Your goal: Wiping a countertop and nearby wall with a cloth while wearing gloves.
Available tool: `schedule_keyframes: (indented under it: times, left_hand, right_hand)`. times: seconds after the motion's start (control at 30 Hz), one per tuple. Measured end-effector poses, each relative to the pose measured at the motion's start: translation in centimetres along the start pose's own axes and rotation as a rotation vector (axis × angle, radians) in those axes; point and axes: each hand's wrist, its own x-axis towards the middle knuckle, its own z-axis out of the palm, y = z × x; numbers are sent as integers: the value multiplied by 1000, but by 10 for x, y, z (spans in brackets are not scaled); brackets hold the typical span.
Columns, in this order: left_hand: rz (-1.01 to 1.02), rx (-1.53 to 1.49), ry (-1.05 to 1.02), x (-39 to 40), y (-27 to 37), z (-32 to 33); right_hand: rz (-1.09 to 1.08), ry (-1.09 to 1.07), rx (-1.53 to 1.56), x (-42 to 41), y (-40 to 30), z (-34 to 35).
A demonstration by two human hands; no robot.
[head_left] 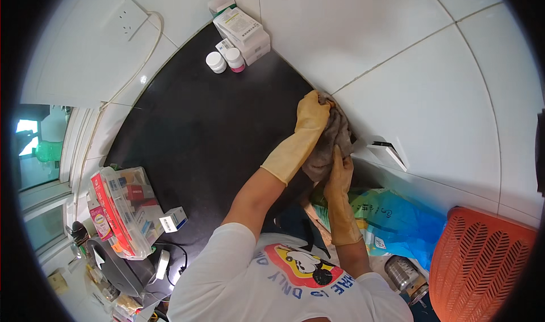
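Note:
Both my hands wear yellowish rubber gloves and are on a grey-brown cloth (332, 141). My left hand (314, 109) grips the cloth's upper end where the black countertop (200, 122) meets the white tiled wall (425, 96). Lower down, my right hand (340, 169) holds the hanging part of the cloth, with the thumb and fingers against its edge. The cloth is bunched and folded along the counter's right edge. Part of that edge is hidden behind it.
White boxes (245, 30) and two white bottles (216, 62) stand at the back corner. A clear plastic bin (136, 194) of boxes and a small carton (173, 220) sit at left. At right are a blue-green bag (391, 215), an orange plastic basket (477, 262) and a glass jar (400, 271).

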Motion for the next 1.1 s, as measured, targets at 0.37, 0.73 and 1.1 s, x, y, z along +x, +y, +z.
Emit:
schedule_keyframes:
  times: [0.37, 0.73, 1.1]
  left_hand:
    - [-154, 241, -9, -3, 19, -71]
    - [-89, 299, 9, 13, 34, -10]
    - [94, 100, -183, -61, 103, -14]
  right_hand:
    - [105, -141, 257, 3, 11, 11]
    - [495, -145, 1042, 67, -26, 44]
    - [-555, 267, -41, -6, -36, 13]
